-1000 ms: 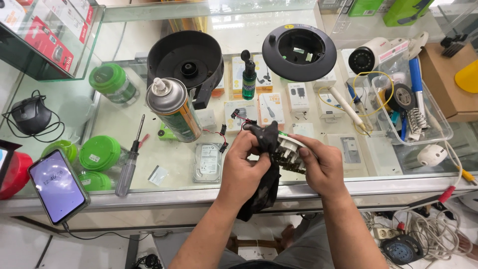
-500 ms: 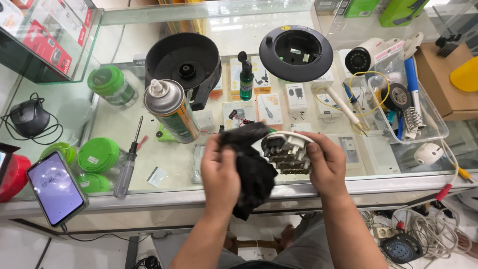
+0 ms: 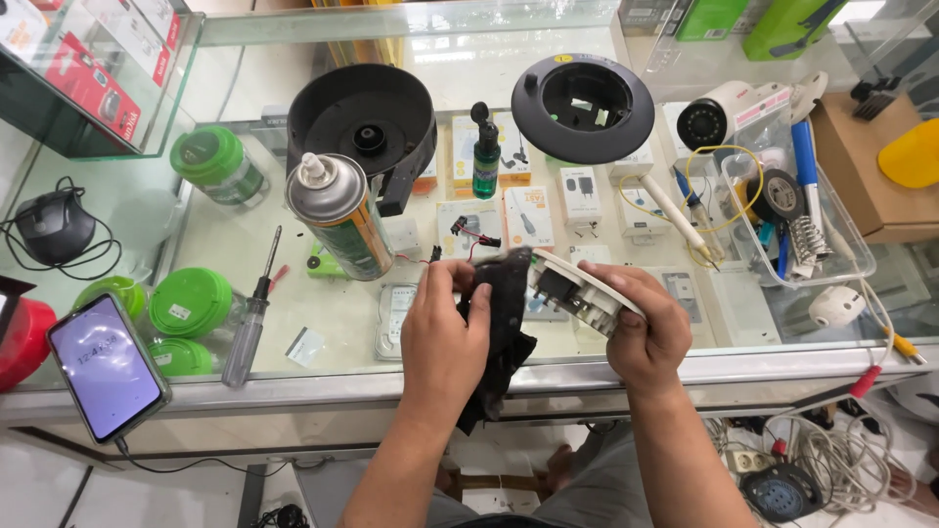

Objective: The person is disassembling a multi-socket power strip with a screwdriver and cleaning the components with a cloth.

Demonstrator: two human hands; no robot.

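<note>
While the left hand [image 3: 445, 337] presses a limp black cloth [image 3: 504, 323] against it, the right hand [image 3: 641, 328] clamps the white electronic module [image 3: 577, 293] above the tabletop [image 3: 685, 337] — rigid, light, seemingly fragile — best held by its rim.

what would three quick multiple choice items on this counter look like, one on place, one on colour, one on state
1. Where does the screwdriver lie?
A. left of the spray can
B. inside the clear tray
C. on the phone

2. What colour is the cloth in the left hand?
A. white
B. black
C. yellow

3. How is the phone screen?
A. dark
B. cracked
C. lit

Answers:
1 A, it rests on the glass between the green lids and the can.
2 B, the cloth is dark black against the white part held by the right hand.
3 C, the screen glows pale.
</note>
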